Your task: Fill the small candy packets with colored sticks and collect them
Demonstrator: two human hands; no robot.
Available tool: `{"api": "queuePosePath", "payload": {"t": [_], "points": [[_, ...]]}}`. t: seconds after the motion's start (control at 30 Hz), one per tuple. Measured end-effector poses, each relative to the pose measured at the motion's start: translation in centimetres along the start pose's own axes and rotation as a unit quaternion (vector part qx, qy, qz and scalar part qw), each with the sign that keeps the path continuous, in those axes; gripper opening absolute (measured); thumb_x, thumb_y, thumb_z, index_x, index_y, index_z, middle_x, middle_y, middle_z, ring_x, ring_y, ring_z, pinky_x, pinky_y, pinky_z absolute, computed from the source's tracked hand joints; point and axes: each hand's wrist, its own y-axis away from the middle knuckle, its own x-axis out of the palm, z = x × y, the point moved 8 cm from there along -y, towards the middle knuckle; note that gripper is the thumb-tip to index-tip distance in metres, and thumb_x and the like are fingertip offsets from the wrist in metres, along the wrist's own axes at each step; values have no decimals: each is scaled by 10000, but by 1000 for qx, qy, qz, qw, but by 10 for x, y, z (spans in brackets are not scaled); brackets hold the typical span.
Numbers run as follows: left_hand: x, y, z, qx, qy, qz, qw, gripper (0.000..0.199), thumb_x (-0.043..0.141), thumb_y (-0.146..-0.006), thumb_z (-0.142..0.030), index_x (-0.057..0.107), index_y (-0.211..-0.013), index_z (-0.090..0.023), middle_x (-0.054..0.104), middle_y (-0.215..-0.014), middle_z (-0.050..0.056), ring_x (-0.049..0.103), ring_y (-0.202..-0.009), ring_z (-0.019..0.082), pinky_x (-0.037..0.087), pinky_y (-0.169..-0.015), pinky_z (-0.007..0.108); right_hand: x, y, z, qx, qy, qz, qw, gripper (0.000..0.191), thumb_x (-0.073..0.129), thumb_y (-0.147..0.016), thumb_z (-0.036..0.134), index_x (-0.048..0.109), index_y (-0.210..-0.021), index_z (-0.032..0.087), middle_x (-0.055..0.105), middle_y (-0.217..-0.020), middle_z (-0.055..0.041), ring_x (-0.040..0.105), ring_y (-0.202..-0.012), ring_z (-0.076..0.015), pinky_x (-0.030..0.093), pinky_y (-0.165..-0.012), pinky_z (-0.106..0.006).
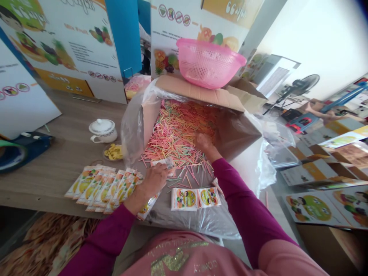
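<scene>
A cardboard box lined with clear plastic lies open toward me, full of thin pink, yellow and green sticks [175, 134]. My right hand [203, 141] reaches into this pile, its fingers curled among the sticks and partly hidden. At the front of the pile, my left hand [153, 178] is closed on a small printed packet [165, 164]. Under and left of that wrist, several fruit-printed packets [99, 188] lie in an overlapping row. Two short stacks of similar packets [185, 199] rest on the plastic in front of me.
A pink basket [211, 63] sits on the box's top flap [195, 90]. Left on the table are a lidded white cup [102, 130], a small dish of yellow rubber bands [114, 152] and a tape dispenser [28, 147]. Printed cartons [77, 42] stand behind; a fan [301, 86] is at right.
</scene>
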Motion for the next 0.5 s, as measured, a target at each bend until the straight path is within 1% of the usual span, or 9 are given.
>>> {"api": "queuePosePath", "payload": {"t": [0.13,0.2,0.23,0.3,0.33,0.37,0.4,0.43,0.5], "points": [[0,1,0,-28,-9,-25,999,250,556,-836,-44,750,-937,-163,729,-1052,143,643,-1067,301,516,-900,422,1,10,-6,21,-73,-56,995,270,569,-941,255,745,-1124,164,773,-979,-141,715,-910,-262,511,-803,-335],[0,3,1,-33,-5,-43,999,242,548,-854,-49,745,-914,-176,722,-1015,133,639,-1051,293,515,-892,415,1,12,-6,24,-166,-96,981,248,549,-972,315,745,-1000,164,728,-842,-79,665,-787,-208,478,-727,-293],[1,3,3,-33,-1,-51,998,238,545,-866,-55,742,-908,-183,718,-1005,128,635,-1045,287,514,-887,407,-1,13,-7,24,-243,-122,962,300,525,-994,366,730,-907,165,676,-756,-47,615,-711,-180,456,-684,-278],[0,5,7,-39,10,-64,997,233,530,-910,-85,736,-910,-196,713,-1004,115,629,-1041,272,511,-880,388,-4,19,-10,14,-412,-159,897,453,472,-1013,496,668,-754,180,544,-626,3,497,-600,-143,422,-620,-267],[0,6,9,-44,15,-69,997,238,514,-938,-107,734,-923,-199,713,-1019,110,626,-1045,266,508,-885,382,-4,23,-11,4,-480,-164,862,503,454,-1010,554,648,-724,189,507,-606,12,466,-588,-139,421,-615,-270],[-1,6,10,-50,17,-73,996,247,496,-965,-130,732,-941,-201,712,-1039,109,622,-1053,263,505,-894,380,-3,28,-11,-9,-520,-159,839,538,436,-1005,602,644,-720,196,504,-610,11,468,-601,-142,434,-629,-274],[-2,6,11,-55,16,-74,996,256,481,-985,-151,732,-964,-199,712,-1059,109,617,-1064,264,501,-908,381,-1,34,-10,-26,-537,-146,831,565,412,-1006,633,653,-738,198,530,-637,-1,496,-639,-152,455,-663,-279],[-3,6,10,-59,9,-72,996,263,470,-996,-163,731,-986,-195,710,-1078,112,613,-1080,267,496,-924,385,2,41,-7,-45,-535,-126,834,587,384,-1011,651,664,-763,198,566,-676,-16,529,-691,-163,471,-703,-285],[-4,3,8,-64,-12,-60,996,271,459,-995,-154,729,-1000,-184,708,-1091,119,608,-1104,278,487,-939,391,12,56,-1,-74,-507,-82,855,595,378,-1013,658,665,-772,196,612,-729,-33,564,-762,-180,482,-750,-295]]}}
